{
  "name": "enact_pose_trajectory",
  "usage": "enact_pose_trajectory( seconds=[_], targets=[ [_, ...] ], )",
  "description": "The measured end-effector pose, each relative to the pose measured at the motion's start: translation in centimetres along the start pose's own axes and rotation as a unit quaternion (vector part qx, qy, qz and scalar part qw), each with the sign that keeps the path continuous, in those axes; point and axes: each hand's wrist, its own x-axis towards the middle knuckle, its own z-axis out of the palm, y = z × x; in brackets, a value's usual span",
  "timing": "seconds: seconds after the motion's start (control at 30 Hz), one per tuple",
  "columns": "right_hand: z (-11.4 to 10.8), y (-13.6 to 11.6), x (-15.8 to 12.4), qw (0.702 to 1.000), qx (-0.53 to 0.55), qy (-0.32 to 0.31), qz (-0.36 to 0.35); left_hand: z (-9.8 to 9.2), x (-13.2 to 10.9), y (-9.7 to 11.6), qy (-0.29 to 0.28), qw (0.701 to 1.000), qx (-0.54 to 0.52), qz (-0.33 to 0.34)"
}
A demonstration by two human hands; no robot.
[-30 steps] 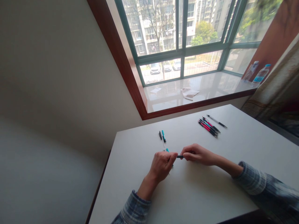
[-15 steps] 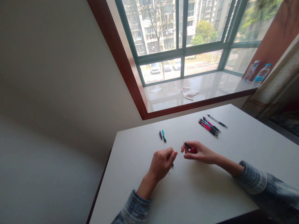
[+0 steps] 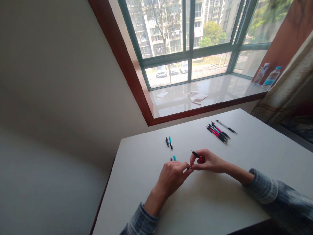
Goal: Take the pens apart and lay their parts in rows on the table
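My right hand (image 3: pixel 210 160) is closed round a black and red pen (image 3: pixel 197 156), whose dark tip points up and left past the fingers. My left hand (image 3: pixel 172 176) is pinched, its thumb and forefinger meeting the right fingertips. Between them shows a small dark piece (image 3: pixel 189 168), too small to name. Just beyond the left hand lie a teal pen part (image 3: pixel 174 158) and a small dark part (image 3: pixel 171 159), both partly hidden. Farther off are a black pen part (image 3: pixel 167 141), a teal and black one (image 3: pixel 170 143) and a thin pale refill-like stick (image 3: pixel 170 150).
Several red, teal and black pens (image 3: pixel 217 133) lie bunched on the white table (image 3: pixel 137 182), with a clear and black pen (image 3: pixel 226 126) apart from them. On the windowsill are a cloth (image 3: pixel 197 97) and two plastic bottles (image 3: pixel 271 79). A wall stands to the left.
My left hand has moved slightly right and down, and its fingertips now meet the right hand's. The teal part beyond it has come into sight. The right hand still holds the pen.
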Motion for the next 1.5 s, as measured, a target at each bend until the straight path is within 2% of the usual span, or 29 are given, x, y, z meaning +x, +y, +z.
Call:
enact_pose_trajectory(
  seconds=[0.33, 0.53, 0.63, 0.73, 0.93, 1.07, 1.17, 1.33, 1.5],
  targets=[
    [-0.1, -0.7, -0.2, 0.997, -0.048, -0.057, 0.006, -0.1, 0.0, -0.2, 0.037, 0.997, -0.032, -0.053],
    [0.0, -0.9, -0.3, 0.996, -0.086, -0.030, -0.001, -0.2, 0.1, -0.5, 0.034, 0.994, -0.071, -0.077],
    [-0.2, -0.8, -0.2, 0.987, -0.158, 0.006, -0.020, -0.7, 0.3, -0.7, 0.063, 0.988, -0.082, -0.111],
    [-0.2, -0.4, -0.1, 0.975, -0.217, 0.011, -0.034, -1.1, 0.3, -0.9, 0.101, 0.980, -0.089, -0.144],
    [0.6, 0.4, 0.2, 0.964, -0.263, 0.027, -0.044, -1.4, 0.0, -1.5, 0.141, 0.966, -0.101, -0.191],
    [-0.1, 0.8, 3.0, 0.948, -0.311, 0.034, -0.052, -1.6, -0.4, -1.6, 0.151, 0.961, -0.102, -0.208],
    [-1.5, 1.0, 7.1, 0.936, -0.340, 0.079, -0.046, -1.7, -0.6, -1.7, 0.157, 0.958, -0.106, -0.216],
    [-3.1, 1.9, 13.7, 0.936, -0.312, 0.163, -0.021, -1.7, -0.8, -2.4, 0.163, 0.952, -0.115, -0.234],
    [-3.1, 3.5, 15.7, 0.935, -0.295, 0.196, -0.012, -1.7, -0.9, -3.1, 0.160, 0.950, -0.119, -0.238]
  ],
)
